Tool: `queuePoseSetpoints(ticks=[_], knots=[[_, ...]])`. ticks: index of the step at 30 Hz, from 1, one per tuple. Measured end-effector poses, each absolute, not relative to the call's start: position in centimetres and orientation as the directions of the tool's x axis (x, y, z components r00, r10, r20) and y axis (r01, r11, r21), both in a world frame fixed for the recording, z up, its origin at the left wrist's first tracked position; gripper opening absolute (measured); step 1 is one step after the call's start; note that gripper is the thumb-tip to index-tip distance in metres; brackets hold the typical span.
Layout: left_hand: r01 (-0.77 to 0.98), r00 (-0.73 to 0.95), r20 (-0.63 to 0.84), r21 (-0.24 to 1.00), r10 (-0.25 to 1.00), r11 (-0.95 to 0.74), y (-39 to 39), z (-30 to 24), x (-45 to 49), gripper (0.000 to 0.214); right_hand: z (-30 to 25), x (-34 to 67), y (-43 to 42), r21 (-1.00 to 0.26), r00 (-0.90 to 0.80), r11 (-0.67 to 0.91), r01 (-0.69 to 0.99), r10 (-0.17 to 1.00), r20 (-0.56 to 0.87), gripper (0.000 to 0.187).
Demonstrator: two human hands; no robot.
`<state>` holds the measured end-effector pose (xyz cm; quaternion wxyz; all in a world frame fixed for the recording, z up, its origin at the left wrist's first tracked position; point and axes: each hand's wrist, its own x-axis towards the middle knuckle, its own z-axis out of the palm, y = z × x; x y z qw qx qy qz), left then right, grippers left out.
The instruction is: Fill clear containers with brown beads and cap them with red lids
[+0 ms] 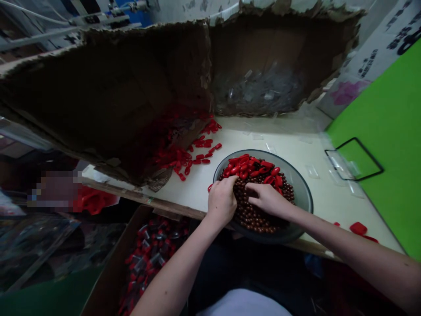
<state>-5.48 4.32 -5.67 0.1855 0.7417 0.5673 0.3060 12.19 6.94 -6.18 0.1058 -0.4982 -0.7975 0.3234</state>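
A round grey bowl (301,193) sits at the table's near edge, filled with several small brown beads (259,217) and a heap of red caps (251,166) at its far side. My left hand (222,199) rests at the bowl's left rim, fingers curled down into the beads and caps. My right hand (268,197) lies on the beads in the middle of the bowl, fingers bent and pinched together. What either hand holds is hidden by the fingers.
Loose red caps (197,151) spill from a torn cardboard box (108,96) on the pale table (329,197). A second box section holds clear plastic pieces (259,90). A carton of red-capped items (148,254) stands below left. A green panel (394,145) borders the right.
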Motion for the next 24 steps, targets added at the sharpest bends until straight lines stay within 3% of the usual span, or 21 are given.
queuePoseSetpoints(ticks=[4, 9, 12, 18, 24], knots=[[0.707, 0.151, 0.246, 0.65, 0.957, -0.279, 4.4, -5.8, -5.5, 0.051, -5.8, 13.4, 7.0, -0.89, -0.509, 0.105, 0.443, 0.847, -0.153, 0.016], [0.624, 0.134, 0.279, 0.722, 0.951, -0.3, 4.1, -5.5, -5.6, 0.045, -4.6, 14.1, 6.2, -0.968, -0.43, -0.01, 0.25, 0.894, -0.121, 0.026], [0.465, 0.153, 0.247, 0.836, 0.957, -0.29, 3.6, -4.4, -5.3, 0.041, -4.0, 14.1, 5.5, -0.987, -0.355, -0.049, 0.156, 0.929, -0.103, 0.028], [0.041, 0.228, 0.13, 0.989, 0.965, -0.143, 3.1, -3.0, -3.7, 0.036, -2.9, 13.8, 5.1, -0.987, -0.304, 0.042, 0.153, 0.953, -0.006, 0.03], [-0.089, 0.289, -0.003, 0.996, 0.957, 0.03, 3.6, -2.9, -4.1, 0.037, -1.2, 14.6, 5.4, -0.954, -0.372, 0.18, 0.241, 0.925, 0.081, 0.042]])
